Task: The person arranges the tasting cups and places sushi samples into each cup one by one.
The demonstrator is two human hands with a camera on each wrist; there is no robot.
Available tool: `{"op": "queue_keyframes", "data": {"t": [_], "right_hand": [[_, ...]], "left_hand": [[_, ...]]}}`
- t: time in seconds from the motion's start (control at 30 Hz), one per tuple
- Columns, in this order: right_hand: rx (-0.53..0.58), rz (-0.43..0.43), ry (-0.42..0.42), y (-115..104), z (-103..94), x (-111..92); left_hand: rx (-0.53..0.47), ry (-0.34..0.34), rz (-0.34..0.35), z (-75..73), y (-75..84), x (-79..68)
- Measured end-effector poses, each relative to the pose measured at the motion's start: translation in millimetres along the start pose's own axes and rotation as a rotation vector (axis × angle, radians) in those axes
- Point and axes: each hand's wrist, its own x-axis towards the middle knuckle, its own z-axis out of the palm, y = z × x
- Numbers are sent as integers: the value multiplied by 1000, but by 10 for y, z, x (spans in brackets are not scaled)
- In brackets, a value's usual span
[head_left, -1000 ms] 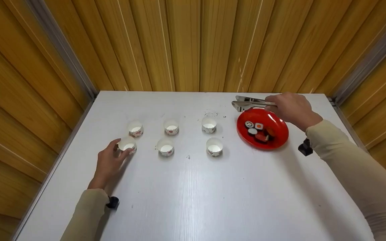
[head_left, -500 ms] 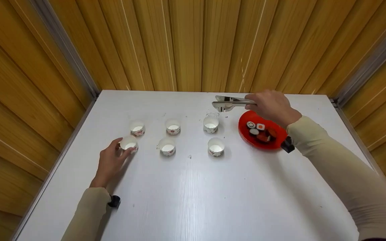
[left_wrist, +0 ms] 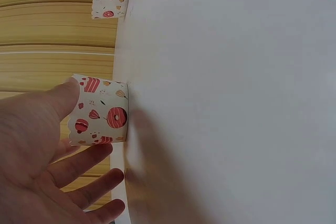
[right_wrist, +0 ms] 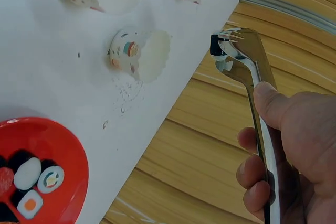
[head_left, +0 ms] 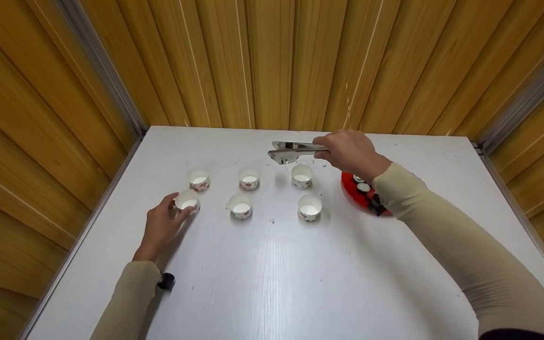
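Note:
My left hand (head_left: 159, 229) holds a white paper baking cup (left_wrist: 102, 111) by its sides, thumb and fingers around it, upright on the table at the front left. The cup has a red cake-and-doughnut print. My right hand (head_left: 350, 152) grips metal serving tongs (right_wrist: 255, 93), raised above the back of the table, left of the far right cup (head_left: 301, 177). Between the tongs' tips sits a small dark-and-white piece (right_wrist: 215, 45), resembling a sushi roll. A red plate (head_left: 351, 191), partly hidden by my right forearm, bears several toy-like sushi pieces (right_wrist: 27, 174).
Other paper cups stand in two rows: a back left cup (head_left: 199, 180), back middle cup (head_left: 249, 179), front middle cup (head_left: 241, 207) and front right cup (head_left: 310, 208). Wood-patterned panels (head_left: 272, 61) enclose the white table (head_left: 262, 278) behind and at the sides.
My right hand has carried the tongs leftward from above the red plate, past the far right cup. My left hand stays at the same cup. The head view has shifted slightly.

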Motion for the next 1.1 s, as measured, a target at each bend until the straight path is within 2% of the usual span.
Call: {"op": "queue_keyframes", "data": {"t": [0.33,0.63,1.1], "right_hand": [[14,-81,25,-302,79,199],[42,-124,4,-611,169,417],[42,-206,24,-1163,321,684]], "left_hand": [[-4,-2,18,74,80,69],[-18,7,37,109,117,91],[-17,-1,-18,90,132,104]]}}
